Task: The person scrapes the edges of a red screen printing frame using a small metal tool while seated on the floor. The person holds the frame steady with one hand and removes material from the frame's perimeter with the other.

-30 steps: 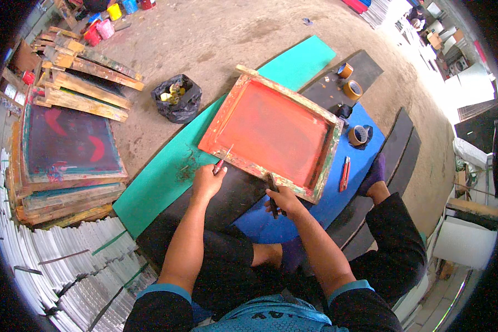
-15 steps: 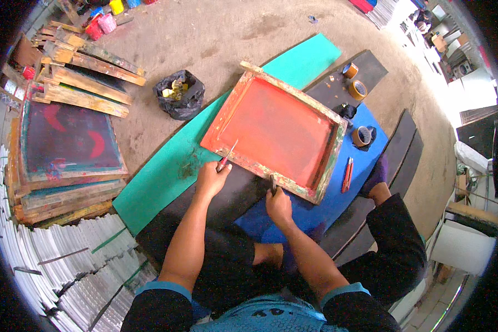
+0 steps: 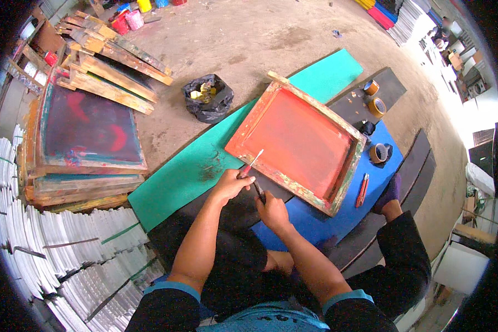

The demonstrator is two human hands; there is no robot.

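A wooden screen-printing frame (image 3: 346,180) with orange-red mesh lies tilted across the mats before me. My left hand (image 3: 229,187) is closed on a slim screwdriver-like tool (image 3: 252,164), with a red handle and a thin pale shaft pointing up over the frame's near left edge. Close beside it, my right hand (image 3: 273,212) grips a dark-handled tool (image 3: 258,191); its kind is hard to make out. That tool's tip lies near my left fingers, just short of the frame. On the blue mat, right of the frame, rests a red utility knife (image 3: 363,190).
Under the frame are green (image 3: 174,191), black and blue mats. Tape rolls (image 3: 377,108) sit at the right, a black bag (image 3: 208,99) with yellow scraps beyond the green mat. Stacked screens (image 3: 91,127) and bundled white sheets (image 3: 88,249) stand left. My foot is at the right.
My right hand has drawn its dark tool away from the frame's near edge, toward my left hand. The left hand keeps its tool. The whole view has shifted slightly.
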